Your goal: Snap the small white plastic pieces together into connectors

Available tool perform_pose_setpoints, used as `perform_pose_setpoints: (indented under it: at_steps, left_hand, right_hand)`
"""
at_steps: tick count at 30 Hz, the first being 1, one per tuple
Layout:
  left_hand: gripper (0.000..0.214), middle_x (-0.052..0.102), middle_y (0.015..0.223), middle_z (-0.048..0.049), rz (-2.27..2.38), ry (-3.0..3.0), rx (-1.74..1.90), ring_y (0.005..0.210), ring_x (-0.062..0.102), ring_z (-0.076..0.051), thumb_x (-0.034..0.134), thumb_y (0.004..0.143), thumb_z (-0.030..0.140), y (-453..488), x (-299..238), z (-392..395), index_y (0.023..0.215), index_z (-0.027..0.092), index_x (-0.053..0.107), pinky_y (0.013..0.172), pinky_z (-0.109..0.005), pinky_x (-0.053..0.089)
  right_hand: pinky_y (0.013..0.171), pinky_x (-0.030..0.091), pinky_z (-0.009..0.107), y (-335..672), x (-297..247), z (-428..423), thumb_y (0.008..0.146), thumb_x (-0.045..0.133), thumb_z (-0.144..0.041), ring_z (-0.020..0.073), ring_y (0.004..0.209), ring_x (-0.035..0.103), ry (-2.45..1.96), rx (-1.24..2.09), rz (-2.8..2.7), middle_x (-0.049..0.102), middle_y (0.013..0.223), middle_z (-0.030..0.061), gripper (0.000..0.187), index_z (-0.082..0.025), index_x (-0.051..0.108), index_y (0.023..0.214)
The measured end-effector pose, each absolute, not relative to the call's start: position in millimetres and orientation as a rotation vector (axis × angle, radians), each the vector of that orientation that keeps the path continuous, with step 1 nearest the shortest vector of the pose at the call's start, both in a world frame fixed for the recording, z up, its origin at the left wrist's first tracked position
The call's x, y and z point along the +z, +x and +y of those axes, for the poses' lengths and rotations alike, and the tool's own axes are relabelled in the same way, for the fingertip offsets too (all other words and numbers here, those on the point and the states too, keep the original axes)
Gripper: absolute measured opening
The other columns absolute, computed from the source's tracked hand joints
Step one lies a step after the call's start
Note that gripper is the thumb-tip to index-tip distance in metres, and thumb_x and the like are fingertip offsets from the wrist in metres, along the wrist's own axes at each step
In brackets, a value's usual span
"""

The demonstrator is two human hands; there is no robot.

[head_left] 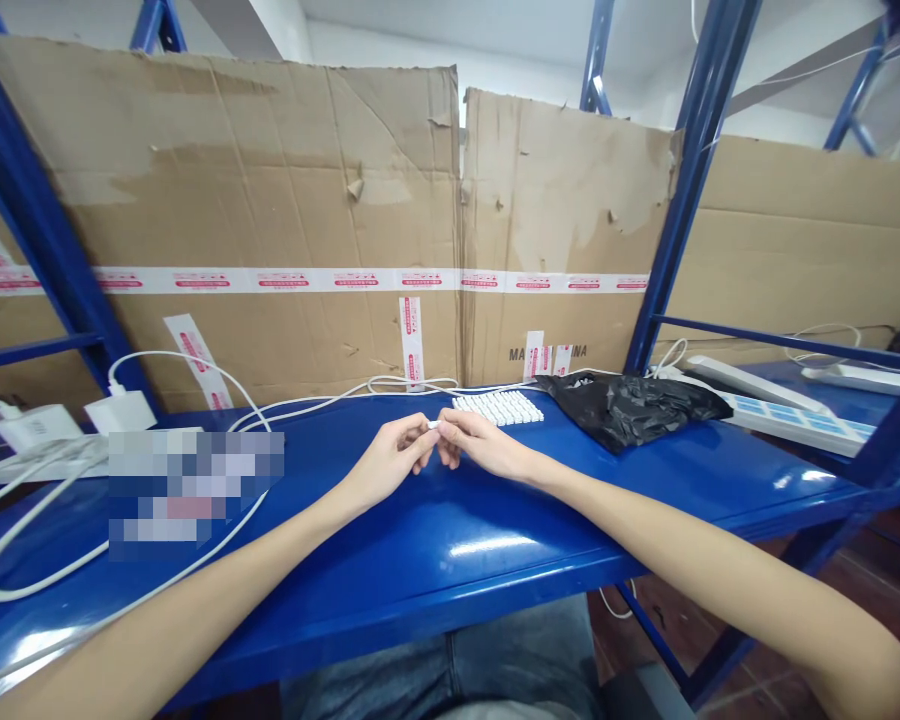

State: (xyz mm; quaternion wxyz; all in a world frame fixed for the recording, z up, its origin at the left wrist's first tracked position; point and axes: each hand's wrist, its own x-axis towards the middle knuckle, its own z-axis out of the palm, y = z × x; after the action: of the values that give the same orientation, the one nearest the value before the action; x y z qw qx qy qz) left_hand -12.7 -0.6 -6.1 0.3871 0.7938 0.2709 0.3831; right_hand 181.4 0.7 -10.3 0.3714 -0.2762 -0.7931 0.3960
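My left hand (pixel 391 456) and my right hand (pixel 474 440) meet over the middle of the blue shelf (pixel 450 540). Both pinch a small white part (pixel 433 425) between their fingertips. Just behind my right hand lies a tidy block of several small white parts (pixel 499 406) in rows. Both forearms reach in from the near edge.
A crumpled black plastic bag (pixel 630 406) lies right of the white parts. White power strips (pixel 787 415) sit on the right shelf. White cables (pixel 195 560) and a charger (pixel 120 410) lie at the left. Cardboard sheets (pixel 270 220) wall the back; blue uprights (pixel 682 190) stand at the sides.
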Motion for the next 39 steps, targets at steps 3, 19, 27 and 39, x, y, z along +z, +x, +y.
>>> perform_pose_setpoints:
  at_steps: [3, 19, 27, 39]
  left_hand:
    - [0.042, 0.058, 0.064, 0.001, 0.672, 2.009, 0.952, 0.055, 0.051, -0.012, 0.061, 0.092, 0.057, -13.4, -9.0, 2.2, 0.079, 0.017, 0.059, 0.053, -0.024, 0.04]
    - [0.043, 0.05, 0.058, 0.0035, 0.653, 1.858, 0.899, 0.054, 0.042, -0.012, 0.055, 0.097, 0.056, -18.0, -12.5, -2.0, 0.076, 0.018, 0.054, 0.054, -0.025, 0.031]
    - [0.045, 0.051, 0.06, 0.0018, 0.7, 1.919, 0.963, 0.054, 0.045, -0.013, 0.053, 0.096, 0.057, -16.2, -6.8, 1.0, 0.073, 0.018, 0.056, 0.053, -0.025, 0.033]
    - [0.061, 0.052, 0.054, 0.0015, 1.093, 2.403, 0.946, 0.055, 0.05, -0.018, 0.026, 0.103, 0.058, -26.1, 1.1, 7.9, 0.07, 0.02, 0.06, 0.06, -0.028, 0.036]
  right_hand:
    - [0.065, 0.047, 0.028, 181.0, -10.4, -0.2, 0.095, 0.043, -0.073, 0.0134, 0.064, 0.055, -0.718, 0.983, -2.069, 0.058, 0.074, 0.0001, 0.054, -0.02, 0.047, 0.084]
    - [0.06, 0.034, 0.029, 170.7, -10.5, -17.7, 0.102, 0.028, -0.066, 0.0132, 0.059, 0.038, -0.885, 0.773, -2.069, 0.041, 0.067, -0.0041, 0.05, -0.023, 0.037, 0.077]
    - [0.058, 0.041, 0.026, 173.9, -0.7, -14.6, 0.102, 0.04, -0.058, 0.0119, 0.058, 0.049, -0.83, 0.939, -1.989, 0.052, 0.068, -0.0027, 0.044, -0.02, 0.047, 0.081]
    - [0.067, 0.057, 0.029, 228.0, 37.6, 10.4, 0.078, 0.08, -0.048, 0.0146, 0.065, 0.068, -0.836, 0.841, -1.864, 0.074, 0.074, 0.007, 0.038, -0.012, 0.07, 0.085]
